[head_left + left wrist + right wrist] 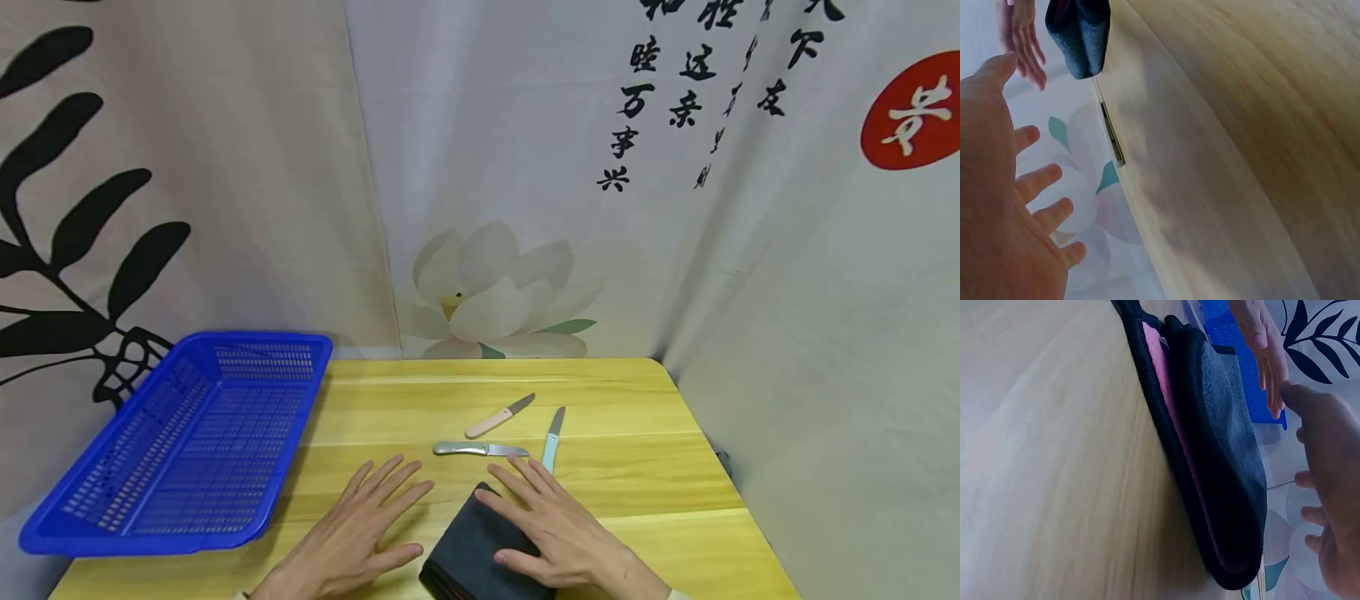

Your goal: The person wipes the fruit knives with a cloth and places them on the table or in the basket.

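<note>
A folded dark grey cloth (468, 546) lies at the table's front, and its pink inner layer (1161, 362) shows in the right wrist view. My right hand (551, 529) hovers over the cloth with fingers spread, apart from it in the right wrist view. To the left of the cloth, my left hand (367, 525) is held above the table, fingers spread and holding nothing. Beyond the hands lie three small knives: one with a pale pink handle (487, 424), one with a grey-green handle (459, 448), one with a light blue handle (551, 452), partly behind my right fingertips.
A blue plastic basket (258, 337) with perforated walls stands at the left; nothing shows inside it. The wooden table (660, 483) ends at a printed curtain (517, 183) behind, and more curtain hangs at the right.
</note>
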A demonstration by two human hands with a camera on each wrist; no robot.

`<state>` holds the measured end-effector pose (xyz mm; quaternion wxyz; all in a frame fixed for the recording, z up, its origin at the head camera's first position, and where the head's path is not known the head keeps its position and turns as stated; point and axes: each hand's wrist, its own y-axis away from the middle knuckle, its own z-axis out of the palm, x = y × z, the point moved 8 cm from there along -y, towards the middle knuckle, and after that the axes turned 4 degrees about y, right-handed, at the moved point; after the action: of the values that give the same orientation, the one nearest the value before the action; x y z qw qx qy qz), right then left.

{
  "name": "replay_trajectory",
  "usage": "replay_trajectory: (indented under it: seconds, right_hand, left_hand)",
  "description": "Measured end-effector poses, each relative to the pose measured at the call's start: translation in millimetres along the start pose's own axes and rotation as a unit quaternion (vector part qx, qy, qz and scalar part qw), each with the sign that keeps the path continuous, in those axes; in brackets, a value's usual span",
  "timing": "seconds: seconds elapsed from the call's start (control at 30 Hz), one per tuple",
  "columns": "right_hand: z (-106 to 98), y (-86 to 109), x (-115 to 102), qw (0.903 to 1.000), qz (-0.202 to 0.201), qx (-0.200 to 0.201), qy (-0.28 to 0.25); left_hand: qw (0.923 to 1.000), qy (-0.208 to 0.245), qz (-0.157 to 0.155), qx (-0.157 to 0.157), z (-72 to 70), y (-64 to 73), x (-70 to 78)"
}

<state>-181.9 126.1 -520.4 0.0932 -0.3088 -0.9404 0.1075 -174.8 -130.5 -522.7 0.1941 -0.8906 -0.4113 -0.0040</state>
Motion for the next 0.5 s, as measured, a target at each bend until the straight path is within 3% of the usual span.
replay_trajectory:
  seconds: [0.5]
  right_hand:
    - [-5.2,-2.7,-7.5,1.0,0.003,0.007,-0.005]
  left_hand:
    - [0.9998,0.009,-0.015,-0.004,0.4,2.6,-1.6]
